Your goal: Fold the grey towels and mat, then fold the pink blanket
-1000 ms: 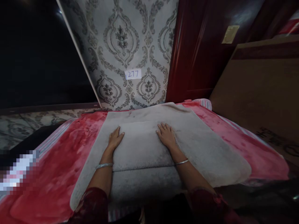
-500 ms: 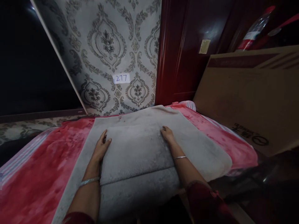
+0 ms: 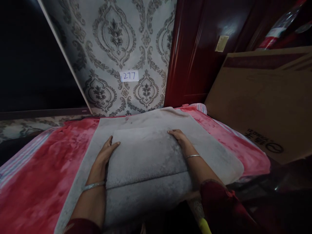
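gray plush cloth (image 3: 146, 154), folded in layers, flat on red blanket (image 3: 56, 159)

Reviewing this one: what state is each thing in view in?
Grey fabric: folded in the middle, flat around
Red blanket: spread beneath
Left hand: thumb spread, at folded part's left edge
Right hand: fingers at its right edge, grip unclear
Screen: dark
Number card: reads 277
Cardboard box: open or closed unclear
Bottle: fill unclear

The folded grey cloth's (image 3: 146, 152) near edge — lost in shadow; dark screen (image 3: 36, 61), cardboard box (image 3: 263, 100) cut off.
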Demonstrator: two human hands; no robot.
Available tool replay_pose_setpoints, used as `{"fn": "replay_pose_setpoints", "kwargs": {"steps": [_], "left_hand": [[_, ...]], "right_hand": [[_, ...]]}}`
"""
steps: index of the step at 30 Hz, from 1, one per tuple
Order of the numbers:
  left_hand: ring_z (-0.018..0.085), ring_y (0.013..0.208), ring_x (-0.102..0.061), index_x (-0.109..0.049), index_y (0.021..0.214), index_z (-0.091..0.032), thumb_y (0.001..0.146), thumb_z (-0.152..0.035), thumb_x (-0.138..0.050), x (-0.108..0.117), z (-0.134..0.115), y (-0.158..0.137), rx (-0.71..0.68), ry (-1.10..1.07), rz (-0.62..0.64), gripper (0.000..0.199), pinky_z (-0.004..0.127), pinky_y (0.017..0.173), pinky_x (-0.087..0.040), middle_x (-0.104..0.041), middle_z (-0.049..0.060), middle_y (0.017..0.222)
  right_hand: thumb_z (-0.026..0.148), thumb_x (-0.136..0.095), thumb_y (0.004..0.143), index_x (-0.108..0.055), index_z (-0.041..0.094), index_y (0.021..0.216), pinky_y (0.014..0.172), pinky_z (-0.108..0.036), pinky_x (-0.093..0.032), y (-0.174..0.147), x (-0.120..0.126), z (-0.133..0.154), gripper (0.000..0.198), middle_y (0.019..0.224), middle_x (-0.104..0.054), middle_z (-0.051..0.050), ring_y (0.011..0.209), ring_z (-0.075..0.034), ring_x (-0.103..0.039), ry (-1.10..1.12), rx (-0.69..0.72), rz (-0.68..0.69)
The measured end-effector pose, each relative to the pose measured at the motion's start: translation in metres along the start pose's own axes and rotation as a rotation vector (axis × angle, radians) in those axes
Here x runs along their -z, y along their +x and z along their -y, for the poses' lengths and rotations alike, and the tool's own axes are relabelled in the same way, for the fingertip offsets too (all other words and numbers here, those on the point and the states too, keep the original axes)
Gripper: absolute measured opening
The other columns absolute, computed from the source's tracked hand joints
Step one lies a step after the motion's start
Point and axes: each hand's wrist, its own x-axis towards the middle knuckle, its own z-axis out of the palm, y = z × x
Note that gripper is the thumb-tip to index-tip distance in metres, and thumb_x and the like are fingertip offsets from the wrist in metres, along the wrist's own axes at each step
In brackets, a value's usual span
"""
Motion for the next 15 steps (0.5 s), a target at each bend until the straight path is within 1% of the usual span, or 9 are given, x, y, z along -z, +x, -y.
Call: {"fn": "replay_pose_setpoints", "kwargs": {"steps": [2,3,4,6,7,9,11,13,15], "left_hand": [[0.028,0.126,-0.064,-0.056,0.14,-0.012,0.079,-0.029,-0.074,0.001,-0.003,0.0,0.056,-0.096,0.077,0.067,0.036,0.099,-0.057,-0.063,0.019,0.14],[0.028,0.111,-0.072,-0.062,0.131,-0.012,0.076,-0.029,-0.077,0.002,-0.004,0.0,0.086,-0.137,0.107,0.059,0.036,0.09,-0.06,-0.072,0.018,0.125],[0.028,0.097,-0.076,-0.067,0.121,-0.012,0.073,-0.028,-0.08,0.002,-0.006,-0.001,0.112,-0.167,0.123,0.052,0.036,0.082,-0.063,-0.077,0.016,0.109],[0.026,0.077,-0.076,-0.071,0.103,-0.013,0.067,-0.025,-0.084,0.002,-0.009,-0.002,0.151,-0.192,0.097,0.04,0.036,0.071,-0.063,-0.078,0.011,0.084],[0.025,0.072,-0.075,-0.071,0.097,-0.014,0.065,-0.024,-0.086,0.001,-0.011,-0.003,0.158,-0.198,0.074,0.037,0.036,0.068,-0.063,-0.076,0.009,0.077],[0.024,0.067,-0.074,-0.071,0.09,-0.014,0.063,-0.022,-0.086,-0.001,-0.015,-0.006,0.152,-0.209,0.055,0.033,0.034,0.065,-0.062,-0.075,0.008,0.072],[0.022,0.065,-0.072,-0.071,0.086,-0.013,0.059,-0.023,-0.086,-0.001,-0.02,-0.012,0.116,-0.215,0.046,0.032,0.032,0.063,-0.061,-0.075,0.008,0.072],[0.022,0.066,-0.072,-0.071,0.084,-0.014,0.055,-0.027,-0.087,0.0,-0.03,-0.017,0.043,-0.221,0.04,0.036,0.031,0.062,-0.059,-0.075,0.008,0.075],[0.023,0.069,-0.071,-0.071,0.085,-0.015,0.05,-0.034,-0.088,0.004,-0.049,-0.022,-0.069,-0.224,0.026,0.044,0.032,0.063,-0.059,-0.076,0.008,0.08]], "right_hand": [[0.036,-0.073,0.072,-0.067,0.017,0.072,0.06,-0.029,-0.054,-0.005,0.001,0.004,0.02,0.062,-0.07,-0.005,0.061,-0.02,-0.067,0.062,-0.03,0.054],[0.035,-0.072,0.071,-0.065,0.018,0.071,0.058,-0.028,-0.054,-0.008,0.001,0.006,0.019,0.061,-0.069,-0.004,0.059,-0.019,-0.066,0.084,-0.041,0.074],[0.033,-0.072,0.07,-0.064,0.018,0.07,0.057,-0.028,-0.054,-0.01,0.001,0.009,0.017,0.061,-0.069,-0.004,0.058,-0.019,-0.065,0.106,-0.043,0.086],[0.03,-0.072,0.068,-0.063,0.019,0.071,0.055,-0.027,-0.053,-0.015,0.0,0.014,0.014,0.061,-0.069,-0.002,0.058,-0.018,-0.064,0.138,-0.035,0.097],[0.029,-0.073,0.067,-0.063,0.02,0.071,0.055,-0.026,-0.052,-0.018,0.0,0.017,0.014,0.06,-0.069,-0.002,0.057,-0.018,-0.064,0.149,-0.026,0.097],[0.028,-0.074,0.065,-0.063,0.019,0.072,0.054,-0.026,-0.052,-0.023,0.0,0.022,0.015,0.059,-0.067,-0.001,0.056,-0.017,-0.062,0.166,-0.003,0.095],[0.028,-0.074,0.064,-0.063,0.019,0.073,0.055,-0.026,-0.051,-0.028,0.002,0.029,0.017,0.06,-0.067,0.0,0.056,-0.017,-0.061,0.179,0.032,0.089],[0.028,-0.075,0.063,-0.064,0.018,0.076,0.059,-0.027,-0.052,-0.034,0.009,0.039,0.02,0.064,-0.069,-0.001,0.06,-0.017,-0.063,0.19,0.075,0.083],[0.028,-0.074,0.062,-0.065,0.018,0.081,0.066,-0.027,-0.053,-0.037,0.02,0.054,0.023,0.073,-0.072,-0.001,0.069,-0.018,-0.065,0.208,0.153,0.077]]}}
